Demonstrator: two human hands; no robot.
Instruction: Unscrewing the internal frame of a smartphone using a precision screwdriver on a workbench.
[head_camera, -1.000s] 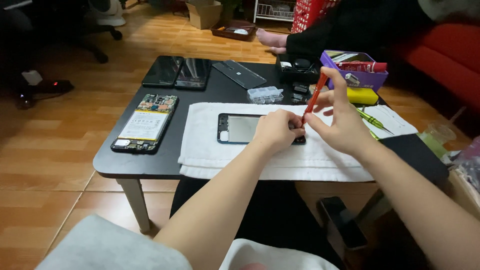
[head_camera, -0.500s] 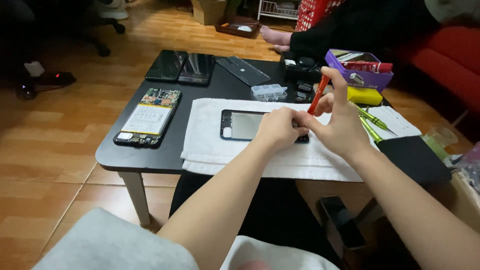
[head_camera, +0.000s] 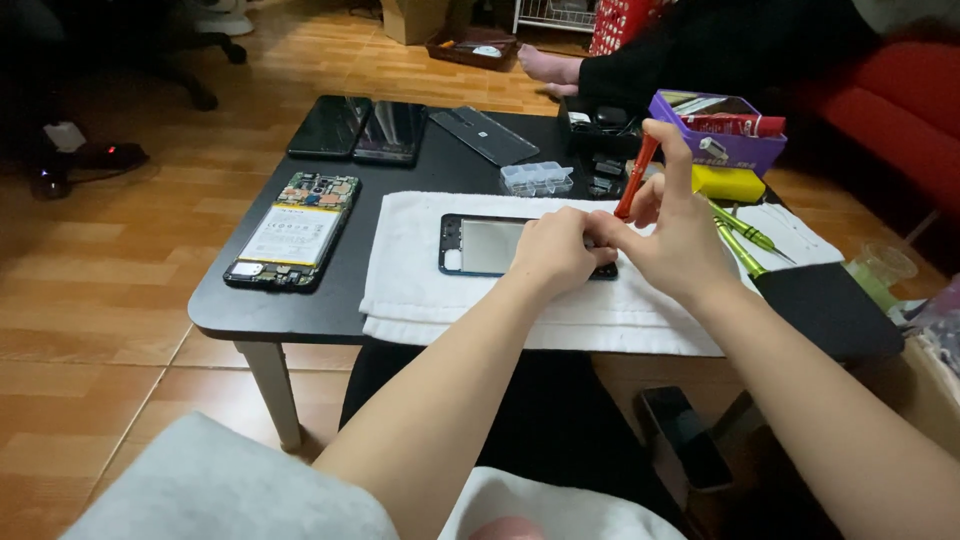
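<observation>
Under our left hand (head_camera: 556, 252), whose fingers press together on its right end, lies a dark phone frame (head_camera: 487, 246) with a pale grey panel, its long axis running left-right. Our right hand (head_camera: 678, 240) pinches a red screwdriver (head_camera: 636, 176), tip down beside those fingertips, handle tilted up-right.

A black low table (head_camera: 330, 310) carries a white towel (head_camera: 420, 290), and on it lies a phone frame (head_camera: 478, 246) with a pale panel. The left hand (head_camera: 555, 252) presses on the frame's right end. At its three o'clock, touching it, the right hand (head_camera: 680, 240) pinches a red screwdriver (head_camera: 636, 177), tilted toward one o'clock. An opened phone (head_camera: 292, 232) lies at nine o'clock, green screwdrivers (head_camera: 742, 232) at three.
</observation>
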